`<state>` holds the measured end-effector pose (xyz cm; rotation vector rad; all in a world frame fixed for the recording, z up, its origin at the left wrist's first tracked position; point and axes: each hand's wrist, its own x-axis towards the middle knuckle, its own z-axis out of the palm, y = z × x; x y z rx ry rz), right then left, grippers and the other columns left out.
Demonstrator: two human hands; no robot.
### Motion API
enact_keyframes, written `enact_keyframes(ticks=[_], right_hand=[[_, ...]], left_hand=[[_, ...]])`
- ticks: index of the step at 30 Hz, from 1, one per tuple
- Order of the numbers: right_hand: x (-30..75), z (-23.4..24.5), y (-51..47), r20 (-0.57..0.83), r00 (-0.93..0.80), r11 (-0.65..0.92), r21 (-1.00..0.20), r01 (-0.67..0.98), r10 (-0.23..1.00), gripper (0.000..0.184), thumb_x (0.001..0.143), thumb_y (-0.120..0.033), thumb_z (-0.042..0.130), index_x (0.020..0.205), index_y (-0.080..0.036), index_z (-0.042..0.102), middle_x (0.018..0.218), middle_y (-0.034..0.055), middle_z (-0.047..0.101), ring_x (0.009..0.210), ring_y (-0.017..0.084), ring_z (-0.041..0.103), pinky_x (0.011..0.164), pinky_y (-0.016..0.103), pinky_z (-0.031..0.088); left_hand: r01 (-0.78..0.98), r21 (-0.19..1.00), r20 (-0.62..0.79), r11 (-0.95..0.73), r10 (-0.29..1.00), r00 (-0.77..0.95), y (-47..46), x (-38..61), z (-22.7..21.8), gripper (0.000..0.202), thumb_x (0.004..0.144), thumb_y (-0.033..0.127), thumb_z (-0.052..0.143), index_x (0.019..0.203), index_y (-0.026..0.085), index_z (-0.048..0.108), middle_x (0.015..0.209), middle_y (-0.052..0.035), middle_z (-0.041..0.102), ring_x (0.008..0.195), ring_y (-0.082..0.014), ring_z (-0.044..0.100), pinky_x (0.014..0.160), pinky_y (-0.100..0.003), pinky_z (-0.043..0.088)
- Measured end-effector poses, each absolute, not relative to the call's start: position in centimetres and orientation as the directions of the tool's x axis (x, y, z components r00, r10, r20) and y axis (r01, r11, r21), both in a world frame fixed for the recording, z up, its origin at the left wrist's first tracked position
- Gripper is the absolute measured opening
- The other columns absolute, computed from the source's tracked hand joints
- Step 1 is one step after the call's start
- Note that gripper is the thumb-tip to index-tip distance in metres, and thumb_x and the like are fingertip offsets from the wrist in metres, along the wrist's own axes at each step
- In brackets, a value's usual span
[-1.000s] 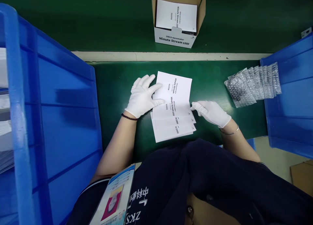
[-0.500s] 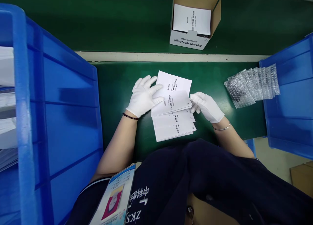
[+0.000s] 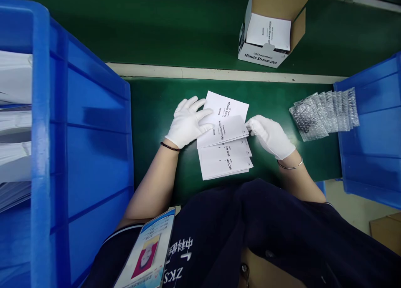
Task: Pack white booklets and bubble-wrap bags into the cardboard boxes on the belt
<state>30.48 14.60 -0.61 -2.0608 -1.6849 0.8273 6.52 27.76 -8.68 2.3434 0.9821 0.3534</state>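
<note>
Several white printed booklets (image 3: 224, 160) lie overlapped in a loose fan on the green table in front of me. My left hand (image 3: 189, 122), in a white glove, rests with fingers spread on the left edge of the upper booklets. My right hand (image 3: 269, 135), gloved too, is at their right edge with its fingers curled and pinched together by the corner of the upper booklet (image 3: 230, 127). Whether that corner is between the fingertips is hard to see.
A blue crate (image 3: 97, 142) with paper stacks (image 3: 15, 123) stands on the left; another blue crate (image 3: 372, 154) on the right. Bubble-wrap pouches (image 3: 326, 112) lie overlapped at right. An open box (image 3: 261, 56) holding a booklet sits on the raised ledge behind.
My right hand's fingers have curled in more tightly at the booklets' right edge. The left hand stays in place on the booklets. The whole view has shifted slightly.
</note>
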Motion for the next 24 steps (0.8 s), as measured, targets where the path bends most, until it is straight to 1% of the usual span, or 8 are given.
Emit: enact_keyframes(ticks=[5,7,13,16,18,21,23,24], right_hand=[[30.5,0.5,15.2,-0.314,0.072,-0.23,-0.503,0.833,0.947,0.034,0.08,-0.052,0.069,0.095,-0.021,0.066,0.092,0.004,0.071,0.083,0.022,0.065,0.071,0.033,0.048],[30.5,0.6,15.3,-0.329,0.07,-0.229,-0.474,0.85,0.942,0.035,0.075,-0.049,0.074,0.096,-0.022,0.067,0.092,0.0031,0.071,0.082,0.022,0.066,0.07,0.033,0.048],[30.5,0.4,15.6,-0.363,0.111,-0.276,-0.444,0.852,0.925,0.026,0.081,-0.047,0.068,0.086,-0.022,0.068,0.084,0.0012,0.072,0.077,0.02,0.066,0.068,0.031,0.046],[30.5,-0.2,15.9,-0.325,0.146,-0.276,-0.402,0.873,0.934,0.031,0.084,-0.053,0.063,0.083,-0.022,0.068,0.084,0.0018,0.072,0.077,0.021,0.065,0.066,0.03,0.045],[30.5,-0.9,16.1,-0.27,0.205,-0.295,-0.352,0.888,0.941,0.034,0.083,-0.055,0.065,0.088,-0.021,0.069,0.083,0.0027,0.071,0.077,0.022,0.064,0.065,0.031,0.044],[30.4,-2.0,16.5,-0.177,0.222,-0.27,-0.322,0.907,0.959,0.042,0.081,-0.049,0.07,0.112,-0.021,0.069,0.083,0.0032,0.071,0.082,0.025,0.065,0.07,0.033,0.046],[30.4,-2.8,16.6,-0.151,0.167,-0.214,-0.388,0.897,0.974,0.04,0.084,-0.045,0.068,0.118,-0.023,0.069,0.087,0.003,0.073,0.085,0.024,0.066,0.075,0.035,0.048],[30.3,-3.1,16.5,-0.162,0.138,-0.198,-0.453,0.869,0.977,0.035,0.086,-0.044,0.065,0.115,-0.024,0.071,0.088,0.0023,0.073,0.083,0.023,0.066,0.077,0.035,0.048]], left_hand=[[0.566,0.585,0.032,-0.581,0.715,0.699,27.8,6.5,-8.7,0.053,0.085,0.061,0.057,0.125,0.028,0.067,0.152,-0.003,0.046,0.148,-0.0338,0.026,0.123,-0.056,0.008],[0.563,0.59,0.032,-0.579,0.714,0.7,27.8,6.6,-8.7,0.052,0.084,0.06,0.058,0.125,0.029,0.067,0.152,-0.0023,0.046,0.148,-0.0341,0.026,0.123,-0.057,0.008],[0.567,0.557,0.044,-0.607,0.703,0.71,27.8,6.6,-8.7,0.05,0.085,0.055,0.06,0.125,0.026,0.067,0.151,-0.0043,0.047,0.147,-0.0343,0.028,0.123,-0.056,0.01],[0.571,0.523,0.054,-0.633,0.693,0.719,27.8,6.6,-8.6,0.047,0.086,0.049,0.061,0.126,0.025,0.066,0.151,-0.0058,0.048,0.146,-0.0334,0.03,0.123,-0.055,0.012],[0.567,0.524,0.063,-0.635,0.693,0.718,27.8,6.6,-8.7,0.045,0.086,0.048,0.061,0.125,0.025,0.065,0.15,-0.0061,0.048,0.146,-0.0327,0.031,0.123,-0.054,0.012],[0.554,0.544,0.082,-0.63,0.697,0.712,27.8,6.6,-9.1,0.044,0.086,0.048,0.062,0.123,0.025,0.065,0.149,-0.0066,0.049,0.145,-0.0332,0.032,0.123,-0.055,0.011],[0.548,0.546,0.095,-0.634,0.697,0.711,27.8,6.7,-9.4,0.045,0.085,0.049,0.062,0.123,0.024,0.066,0.149,-0.0078,0.049,0.145,-0.0344,0.032,0.122,-0.056,0.011],[0.545,0.547,0.101,-0.635,0.697,0.71,27.9,6.7,-9.5,0.046,0.085,0.051,0.063,0.122,0.024,0.066,0.149,-0.0081,0.049,0.145,-0.0349,0.032,0.122,-0.057,0.011]])
